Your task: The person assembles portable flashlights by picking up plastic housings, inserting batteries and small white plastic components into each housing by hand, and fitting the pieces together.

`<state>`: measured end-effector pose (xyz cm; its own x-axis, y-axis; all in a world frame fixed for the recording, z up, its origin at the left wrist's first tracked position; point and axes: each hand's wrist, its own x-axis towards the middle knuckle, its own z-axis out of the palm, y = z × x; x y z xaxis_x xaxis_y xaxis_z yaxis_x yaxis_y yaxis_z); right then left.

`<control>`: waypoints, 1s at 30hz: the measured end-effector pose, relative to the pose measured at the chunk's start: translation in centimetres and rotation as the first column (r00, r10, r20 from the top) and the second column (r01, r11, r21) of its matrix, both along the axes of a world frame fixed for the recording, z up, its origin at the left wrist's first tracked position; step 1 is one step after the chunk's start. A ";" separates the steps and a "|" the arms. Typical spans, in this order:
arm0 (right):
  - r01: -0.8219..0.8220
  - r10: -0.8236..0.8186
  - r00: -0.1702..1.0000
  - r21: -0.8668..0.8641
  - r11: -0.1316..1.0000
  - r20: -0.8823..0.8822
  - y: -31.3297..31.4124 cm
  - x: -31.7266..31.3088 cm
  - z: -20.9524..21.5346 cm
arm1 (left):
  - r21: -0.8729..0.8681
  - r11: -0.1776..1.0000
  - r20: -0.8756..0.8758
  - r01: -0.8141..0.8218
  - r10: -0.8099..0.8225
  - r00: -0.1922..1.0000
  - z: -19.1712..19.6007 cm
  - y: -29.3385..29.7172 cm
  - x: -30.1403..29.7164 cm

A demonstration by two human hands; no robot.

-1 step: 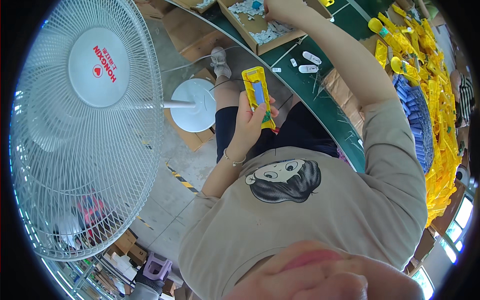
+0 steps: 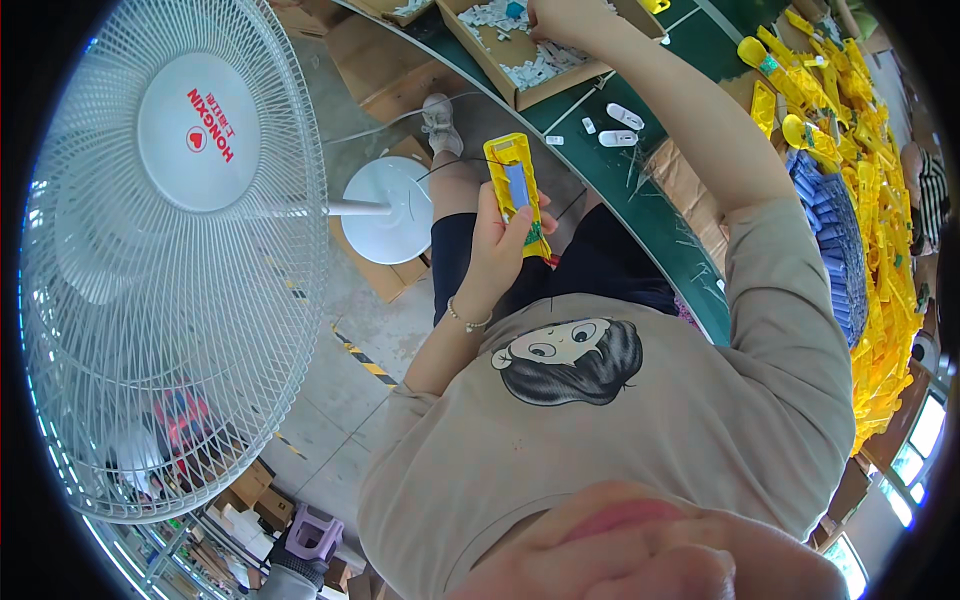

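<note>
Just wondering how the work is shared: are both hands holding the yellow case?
No, only the left hand holds the yellow case; the right hand is over at the cardboard tray of small white pieces.

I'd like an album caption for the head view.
Left hand holds a yellow casing; right hand reaches into a box of white pieces.

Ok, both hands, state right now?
Left hand: closed around the yellow casing.
Right hand: at the box of white pieces; grip cannot be told.
</note>
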<state>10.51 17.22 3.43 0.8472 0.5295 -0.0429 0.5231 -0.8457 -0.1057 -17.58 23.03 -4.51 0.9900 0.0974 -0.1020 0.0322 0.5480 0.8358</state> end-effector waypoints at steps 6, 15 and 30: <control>-0.099 0.109 0.982 0.074 0.992 -0.152 -0.4 -0.4 2.2 | 0.018 0.998 0.029 -0.063 0.062 0.998 0.5 0.5 0.7; -0.309 0.305 0.943 -0.006 0.951 -0.136 -0.3 0.9 0.4 | 0.047 0.994 0.062 -0.102 0.099 0.993 1.6 0.3 1.9; -0.280 0.542 0.825 0.714 0.641 -0.163 -6.7 -8.9 5.3 | 0.022 0.981 0.081 -0.195 0.192 0.978 4.6 0.6 2.5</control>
